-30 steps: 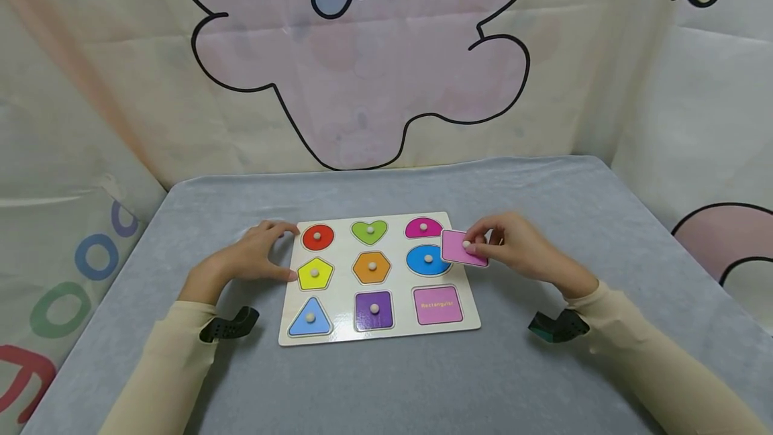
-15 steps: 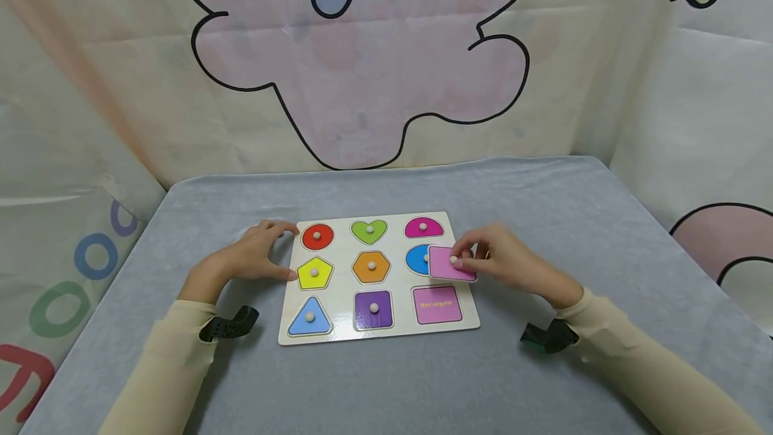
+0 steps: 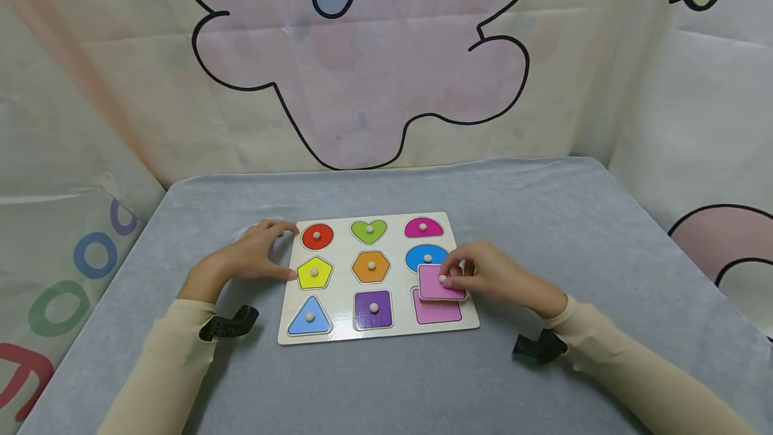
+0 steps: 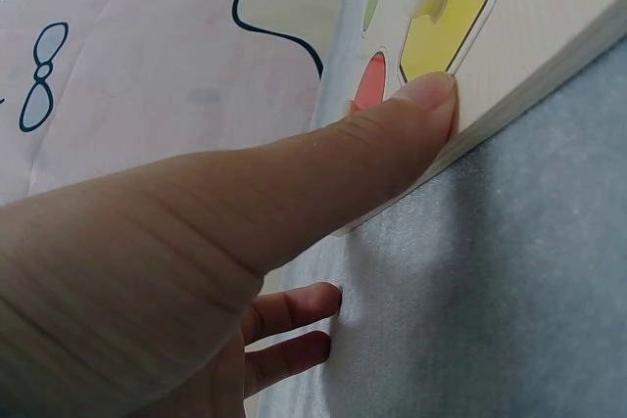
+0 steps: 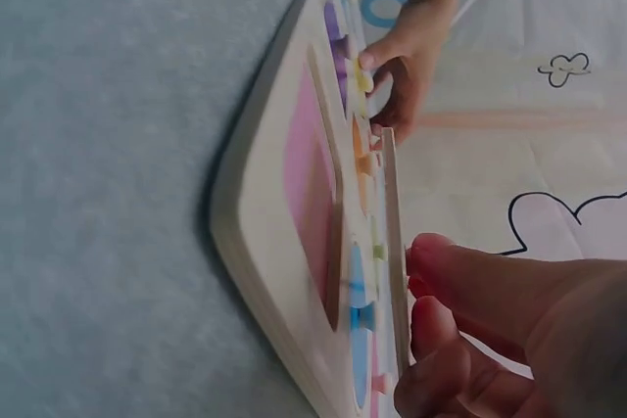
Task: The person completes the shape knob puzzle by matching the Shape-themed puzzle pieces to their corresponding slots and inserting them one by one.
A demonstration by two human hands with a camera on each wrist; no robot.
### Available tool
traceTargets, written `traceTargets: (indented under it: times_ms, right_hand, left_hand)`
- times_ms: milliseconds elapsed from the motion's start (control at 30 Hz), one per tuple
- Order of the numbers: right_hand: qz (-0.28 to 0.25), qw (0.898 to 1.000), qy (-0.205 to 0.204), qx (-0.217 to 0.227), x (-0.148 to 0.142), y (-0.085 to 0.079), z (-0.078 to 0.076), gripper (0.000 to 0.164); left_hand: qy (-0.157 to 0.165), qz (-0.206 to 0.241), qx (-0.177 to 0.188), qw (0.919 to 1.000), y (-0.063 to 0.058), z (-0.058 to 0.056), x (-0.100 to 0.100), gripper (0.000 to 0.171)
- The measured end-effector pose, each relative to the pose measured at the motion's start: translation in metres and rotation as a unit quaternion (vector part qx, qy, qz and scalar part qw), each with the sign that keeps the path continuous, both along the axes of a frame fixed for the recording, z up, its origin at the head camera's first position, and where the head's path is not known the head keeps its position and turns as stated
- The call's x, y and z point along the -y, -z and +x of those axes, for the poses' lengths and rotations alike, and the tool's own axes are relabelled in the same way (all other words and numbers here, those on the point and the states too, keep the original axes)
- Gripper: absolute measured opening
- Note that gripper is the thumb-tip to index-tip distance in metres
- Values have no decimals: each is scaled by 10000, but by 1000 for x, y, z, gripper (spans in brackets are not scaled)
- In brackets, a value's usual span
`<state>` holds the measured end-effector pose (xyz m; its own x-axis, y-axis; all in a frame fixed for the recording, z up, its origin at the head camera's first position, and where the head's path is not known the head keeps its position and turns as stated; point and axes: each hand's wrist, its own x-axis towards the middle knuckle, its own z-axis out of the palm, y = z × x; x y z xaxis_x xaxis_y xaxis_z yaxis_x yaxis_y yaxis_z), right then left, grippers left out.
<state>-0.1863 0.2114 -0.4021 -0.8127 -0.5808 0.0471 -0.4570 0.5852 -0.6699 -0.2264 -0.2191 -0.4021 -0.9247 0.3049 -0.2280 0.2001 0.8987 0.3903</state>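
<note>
A white wooden puzzle board lies on the grey cloth. My right hand pinches the small knob of a pink rectangular puzzle piece. The piece hangs above the board, overlapping the upper part of the pink rectangular recess in the head view. Seen edge-on in the right wrist view, the piece is raised off the board, with the recess below it. My left hand rests along the board's left edge, thumb on the surface beside the yellow pentagon and forefinger at the far corner.
Other knobbed pieces sit in their recesses, among them a blue oval, a purple square, an orange hexagon and a blue triangle. A printed fabric backdrop hangs behind the table.
My right hand has carried the pink piece left and toward me, from beside the purple half-circle and blue oval to over the pink recess. My left hand has stayed in place.
</note>
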Motion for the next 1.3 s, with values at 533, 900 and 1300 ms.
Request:
traceTargets:
  times_ms: [533,900,1300]
  right_hand:
    - [20,9988,-356,328,5,8,7,7]
    - [6,9982,-528,279,7,10,11,6]
    - [105,9982,-480,355,9,8,12,7]
  left_hand:
    - [45,31,-23,10000,0,0,1,86]
    - [59,47,-58,10000,-3,2,0,86]
    - [78,47,-60,9999,-3,1,-1,86]
